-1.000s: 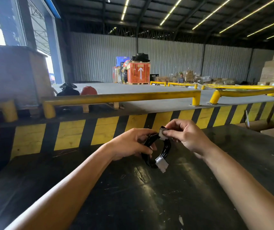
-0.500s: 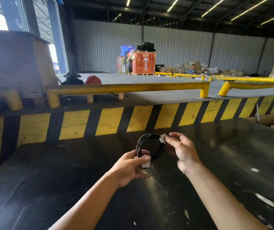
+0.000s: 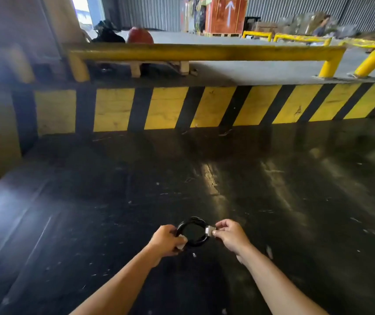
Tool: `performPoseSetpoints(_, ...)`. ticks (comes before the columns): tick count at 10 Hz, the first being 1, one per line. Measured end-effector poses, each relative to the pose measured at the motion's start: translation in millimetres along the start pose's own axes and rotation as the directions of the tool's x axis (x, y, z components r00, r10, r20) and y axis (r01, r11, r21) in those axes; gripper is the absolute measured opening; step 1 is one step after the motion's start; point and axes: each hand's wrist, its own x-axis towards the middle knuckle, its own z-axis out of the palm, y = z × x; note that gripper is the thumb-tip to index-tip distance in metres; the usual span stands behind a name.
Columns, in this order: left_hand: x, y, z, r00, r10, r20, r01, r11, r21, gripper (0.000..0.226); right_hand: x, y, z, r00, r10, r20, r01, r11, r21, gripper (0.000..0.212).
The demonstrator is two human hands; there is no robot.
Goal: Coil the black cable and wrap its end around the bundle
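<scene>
The black cable (image 3: 193, 231), already wound into a small round coil of several turns, is held just above the near middle of the dark, scuffed work surface (image 3: 273, 201), between two bare hands. The left hand (image 3: 167, 243) is closed around the coil's left side, thumb and fingers pinched over the turns and over a white plastic connector (image 3: 181, 244) at its lower left; this grip seems meant to keep the loops stacked so they cannot spring apart. The right hand (image 3: 230, 235) is nearly closed, with thumb and forefinger pinching a second white connector (image 3: 210, 230) against the coil's right side, the other fingers curled in. That hold puts the free end where it could be led around the bundle, so the coiling looks done and the wrapping is not yet visibly started; no turn of cable can be seen crossing the loops, though at this size it is hard to be certain. No container lies within reach on the surface. Beyond its far edge rises a yellow-and-black striped barrier (image 3: 204, 105).
</scene>
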Motion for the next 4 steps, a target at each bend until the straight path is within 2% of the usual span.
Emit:
performPoseSetpoints(2, 12, -33, -5, 0.986, -0.167, -0.009, 0.167, 0.986, -0.015, 0.019, 27, 31, 35, 0.992, 0.103, 0.07, -0.095, 0.989, -0.115, 0.016)
performPoseSetpoints(3, 13, -42, -10, 0.965, -0.261, 0.003, 0.26, 0.96, -0.105, 0.024, 36, 49, 46, 0.984, 0.128, 0.12, -0.11, 0.983, -0.149, 0.015)
performPoseSetpoints(4, 5, -44, -13, 0.956, -0.293, 0.021, 0.292, 0.938, -0.188, 0.03, 38, 54, 49, 0.979, 0.15, 0.137, -0.125, 0.977, -0.175, 0.013)
